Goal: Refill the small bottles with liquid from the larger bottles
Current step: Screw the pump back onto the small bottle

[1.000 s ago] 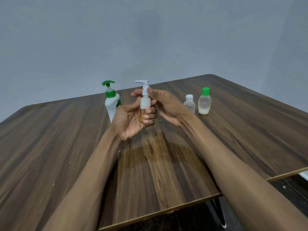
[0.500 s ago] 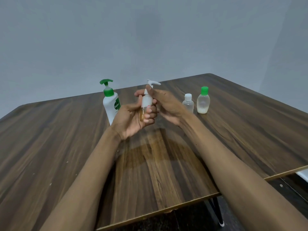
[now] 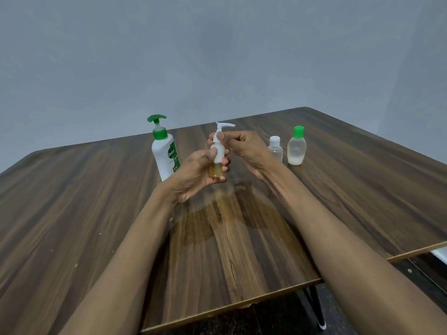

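The left hand [image 3: 196, 175] gripped a pump bottle [image 3: 217, 160] of amber liquid above the table [image 3: 96, 201]; the right hand [image 3: 244, 148] pinched its pump collar. A Dettol bottle [image 3: 166, 153] stood left; 2 small bottles stood right, a clear one [image 3: 275, 149] and a green-capped one [image 3: 297, 147] with whitish liquid at the bottom.

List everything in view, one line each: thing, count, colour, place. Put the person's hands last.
white pump bottle: 1, clear body with amber liquid low inside and a white pump, held upright above the table's middle.
Dettol bottle: 1, white with a green pump and label, standing on the table behind the left hand.
clear bottle: 1, clear with a white cap, standing right of the hands.
green-capped bottle: 1, cloudy with a little whitish liquid and a green cap, standing right of the clear bottle.
table: 1, dark brown wood grain, under it all.
wall: grey, behind the table.
left hand: 1, grips the white pump bottle's body.
right hand: 1, pinches the pump collar.
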